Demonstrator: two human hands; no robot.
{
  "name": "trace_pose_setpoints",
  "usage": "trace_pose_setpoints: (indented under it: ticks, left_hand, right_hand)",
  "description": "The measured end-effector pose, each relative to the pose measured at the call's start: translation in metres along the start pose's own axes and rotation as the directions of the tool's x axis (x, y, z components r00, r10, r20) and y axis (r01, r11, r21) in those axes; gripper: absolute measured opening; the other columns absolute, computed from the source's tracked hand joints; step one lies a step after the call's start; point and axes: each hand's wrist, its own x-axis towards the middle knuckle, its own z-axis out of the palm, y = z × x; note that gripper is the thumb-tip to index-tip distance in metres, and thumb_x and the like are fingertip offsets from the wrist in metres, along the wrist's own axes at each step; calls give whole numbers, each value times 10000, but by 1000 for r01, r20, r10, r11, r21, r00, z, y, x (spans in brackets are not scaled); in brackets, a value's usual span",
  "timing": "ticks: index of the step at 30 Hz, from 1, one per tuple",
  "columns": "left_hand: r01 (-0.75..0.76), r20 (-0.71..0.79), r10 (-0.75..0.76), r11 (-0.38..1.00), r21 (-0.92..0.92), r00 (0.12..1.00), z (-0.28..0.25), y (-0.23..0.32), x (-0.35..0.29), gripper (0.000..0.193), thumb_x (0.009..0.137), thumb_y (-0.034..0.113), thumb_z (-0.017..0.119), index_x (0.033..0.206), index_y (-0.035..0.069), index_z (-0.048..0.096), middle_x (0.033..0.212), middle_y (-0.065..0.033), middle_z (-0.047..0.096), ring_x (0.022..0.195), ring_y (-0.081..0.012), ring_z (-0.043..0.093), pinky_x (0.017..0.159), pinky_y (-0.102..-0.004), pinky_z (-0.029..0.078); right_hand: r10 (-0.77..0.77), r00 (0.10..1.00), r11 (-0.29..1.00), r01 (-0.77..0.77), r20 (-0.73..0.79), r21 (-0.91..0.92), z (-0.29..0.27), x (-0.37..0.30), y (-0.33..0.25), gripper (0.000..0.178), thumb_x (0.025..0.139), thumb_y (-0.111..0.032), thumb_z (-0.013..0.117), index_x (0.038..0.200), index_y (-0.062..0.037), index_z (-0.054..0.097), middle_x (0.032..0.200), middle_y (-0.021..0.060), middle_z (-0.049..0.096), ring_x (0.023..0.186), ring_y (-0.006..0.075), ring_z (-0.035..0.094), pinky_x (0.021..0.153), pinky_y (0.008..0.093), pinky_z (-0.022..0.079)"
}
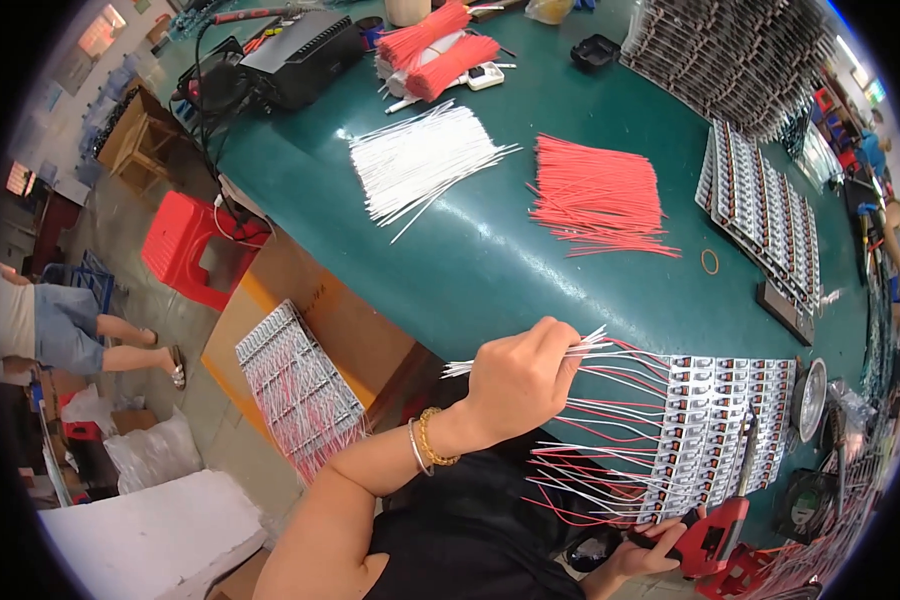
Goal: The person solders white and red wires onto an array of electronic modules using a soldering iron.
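My left hand is closed around a bunch of white wires, whose loose ends stick out on both sides of the fist. It is raised above the left edge of a panel of small circuit boards. Red and white wires trail leftward from that panel's edge. At the panel's near edge, my right hand is wrapped round a red and black soldering gun. The gun's long metal tip lies over the boards. Part of the right hand's grip is hidden by the gun.
White wires and red wires lie spread on the green table. More board panels and a tall stack stand right. A wired panel rests on a carton; a red stool is beyond. A person stands left.
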Motion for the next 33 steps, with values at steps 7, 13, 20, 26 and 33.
trace_pose_setpoints:
  ticks: [7, 13, 20, 26, 33]
  left_hand:
    - [1, -35, -3, 999, -37, 999, 0, 0, -1, 80, 847, 57, 654, 903, 46, 598, 726, -105, 633, 588, -294, 623, 517, -356, 470]
    - [22, -19, -24, 998, -58, 1000, -4, 3, -4, 70, 870, 63, 641, 913, 38, 590, 695, -116, 628, 581, -302, 626, 516, -362, 471]
    - [71, 6, -71, 996, -51, 997, -16, 4, 0, 118, 970, 164, 571, 989, 48, 571, 673, -134, 603, 585, -329, 633, 499, -374, 464]
    - [277, -210, -288, 958, -80, 934, -67, -20, 15, 138, 1010, 146, 502, 970, 16, 526, 588, -9, 528, 525, -55, 470, 479, -232, 364]
    - [287, -472, -175, 941, 177, 864, -115, -56, 2, 173, 1032, 198, 455, 1004, 38, 513, 671, -64, 640, 656, -164, 596, 713, -313, 480]
  right_hand:
    - [0, 1000, 1000, 0, -9, -1, -3, -1, 2, 417, 1010, -78, 450, 1403, 34, 366, 616, 5, 396, 470, 64, 315, 441, 215, 317]
    - [-26, 997, 999, 24, 68, 27, 6, -5, -6, 450, 1009, -74, 439, 1415, 60, 299, 589, 18, 386, 458, 81, 337, 446, 217, 313]
    - [-41, 991, 998, 34, 128, 56, 1, -5, -2, 445, 1021, -113, 426, 1404, 68, 289, 571, 22, 367, 453, 100, 354, 469, 235, 331]
    - [-91, 979, 994, 77, 181, 83, -2, -4, 1, 458, 1026, -135, 406, 1401, 90, 271, 568, 35, 378, 440, 117, 382, 464, 258, 384]
    - [-44, 988, 996, 33, 150, 78, -6, -4, -3, 459, 1022, -131, 410, 1399, 87, 264, 569, 33, 376, 436, 116, 383, 463, 260, 391]
